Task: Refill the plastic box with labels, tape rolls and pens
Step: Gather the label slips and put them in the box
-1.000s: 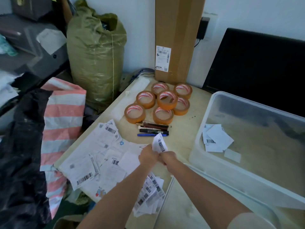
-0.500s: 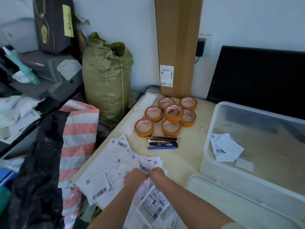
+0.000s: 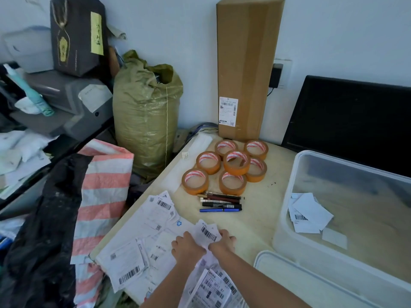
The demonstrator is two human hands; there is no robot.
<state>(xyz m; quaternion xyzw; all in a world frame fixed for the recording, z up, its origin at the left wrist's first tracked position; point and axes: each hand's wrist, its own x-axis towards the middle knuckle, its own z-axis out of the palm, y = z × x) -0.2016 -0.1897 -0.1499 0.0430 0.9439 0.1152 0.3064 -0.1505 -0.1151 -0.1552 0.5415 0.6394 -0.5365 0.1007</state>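
The clear plastic box [image 3: 287,196] stands at the right of the table [image 3: 255,214], with a few labels [image 3: 309,213] lying on its floor; its lid [image 3: 300,278] lies flat just in front of it. The loose pile of labels [image 3: 142,241] spreads over the table's near left corner; beyond it lie the pens [image 3: 220,203] side by side, and behind them the tape rolls [image 3: 235,162] cluster, one stacked on the others. A tall cardboard box [image 3: 244,70] leans on the wall behind the rolls; a dark screen [image 3: 351,121] stands behind the plastic box; a green sack [image 3: 146,121] and a striped bag [image 3: 104,185] crowd the table's left side. Over the pile, the left hand [image 3: 186,245] and right hand [image 3: 223,242] each hold an edge of one barcoded label [image 3: 208,233], fingers curled on it.
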